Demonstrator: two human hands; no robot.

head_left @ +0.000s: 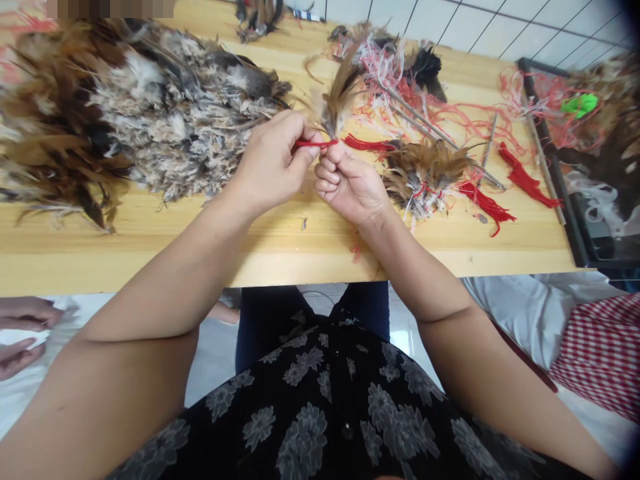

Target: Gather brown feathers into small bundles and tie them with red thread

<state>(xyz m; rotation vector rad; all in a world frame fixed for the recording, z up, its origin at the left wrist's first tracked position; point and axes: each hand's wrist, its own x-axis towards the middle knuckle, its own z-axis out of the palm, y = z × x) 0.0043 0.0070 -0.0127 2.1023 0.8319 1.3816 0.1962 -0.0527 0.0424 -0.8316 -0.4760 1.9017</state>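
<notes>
Above the table, a small tuft of brown feathers (342, 93) stands upright at my right hand (354, 185), whose thumb and fingers pinch its base. A strand of red yarn (327, 143) crosses at that base. My left hand (273, 163) is closed on the yarn, just left of the tuft. The tuft's lower end is hidden by my fingers. Right of my hands lies a pile of brown feather tufts (433, 167), some tied with red string. A bunch of red yarn (367, 143) lies just behind my right hand.
Large heaps of grey-white feathers (175, 127) and brown feathers (50, 107) cover the table's left. Tangled pink strings (385, 67), thin sticks (425, 120) and red yarn bunches (527, 177) lie right. A dark-framed tray (553, 180) stands far right. Another person's hands (25, 333) show lower left.
</notes>
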